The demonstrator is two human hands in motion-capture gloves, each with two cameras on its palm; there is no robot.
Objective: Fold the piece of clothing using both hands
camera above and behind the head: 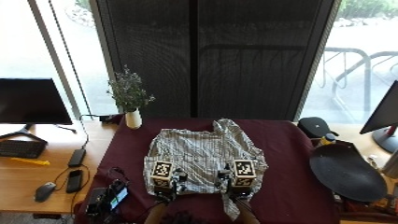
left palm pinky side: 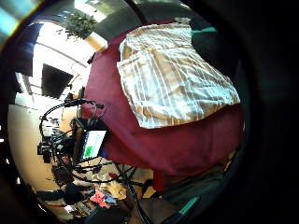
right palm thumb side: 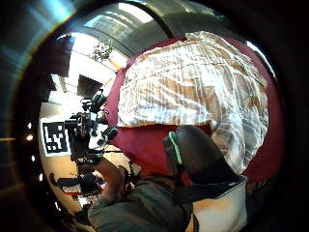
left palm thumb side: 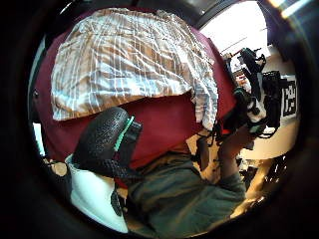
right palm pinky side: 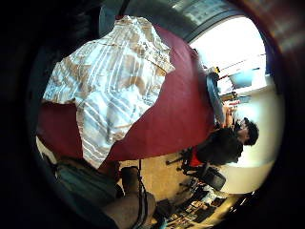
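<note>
At the left of the outside view a small white vase of grey-green sprigs stands by the far corner of the dark maroon cloth-covered tabletop; a little nearer the person, the black-gloved left hand hangs at the near left edge of the pale, thin-striped woven shirt, which lies rumpled and roughly spread in the middle of the tabletop, collar end away from the person and one loose flap trailing over the near edge; the black-gloved right hand hangs at the shirt's near right edge, just beside that flap; farther right a flat black oval dish rests at the tabletop's end, well apart from the garment. Both palm cameras take in the whole shirt from some way above it, which suggests neither hand is on the cloth, but whether the fingers of either hand are spread, curled or pinching fabric cannot be told from these views. Judged from the unfolded lie of the cloth, the work stands at its opening step, smoothing or the first fold; the next move appears to call for both hands to drop to the near hem, take hold at matching points either side, and gather in the hanging flap before any fold is carried across.
</note>
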